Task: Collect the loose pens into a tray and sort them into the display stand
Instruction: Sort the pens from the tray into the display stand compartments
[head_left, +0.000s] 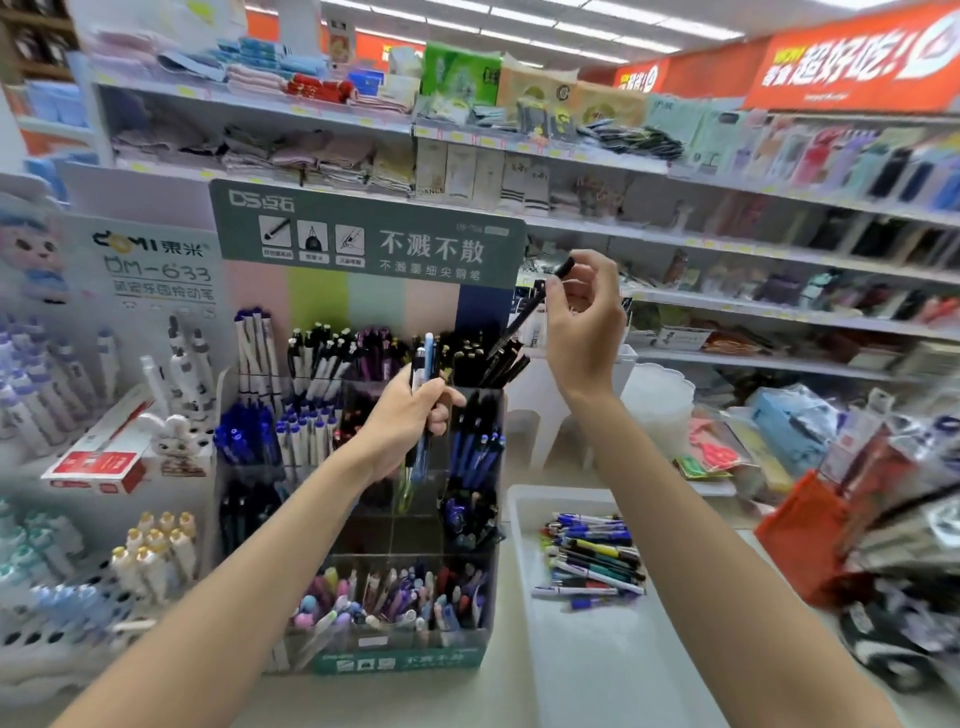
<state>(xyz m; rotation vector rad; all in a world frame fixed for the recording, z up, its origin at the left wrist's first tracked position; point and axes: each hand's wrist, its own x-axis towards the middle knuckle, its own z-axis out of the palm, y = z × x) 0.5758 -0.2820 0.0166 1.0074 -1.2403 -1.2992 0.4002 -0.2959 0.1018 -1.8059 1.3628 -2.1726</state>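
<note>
The fingers of the right hand (587, 322) are curled in and pinch a slim black pen (519, 322) near its capped upper end, thumb against fingertips. The pen slants down and to the left, its lower tip just above the row of black pens (467, 358) standing in the rear right compartment of the display stand (374, 234). The left hand (405, 421) has its fingers wrapped tight round a small bundle of pens (429, 358), held nearly upright in front of the stand's middle tiers; a pale blue barrel and a darker one stick out above the fist, and thin tips show below it. The stand is a stepped block of clear plastic compartments with a dark green card header and pastel stripes behind. Its cells hold round-barrelled pens sorted by kind: white and black at the back, blue in the middle, pastel ones with rounded caps in the front row. It stands on a pale, smooth desk (363, 701). Just to its right lies a white rectangular plastic tray (571, 665) with a raised rim, and in its far half a heap of loose pens (592, 556), blue, black, yellow and white, lies mostly crosswise. Left of the stand a white perforated holder (67, 597) carries cartoon-topped pens. Behind, blurred shelves (779, 249) hold folded cloths and flat packets.
</note>
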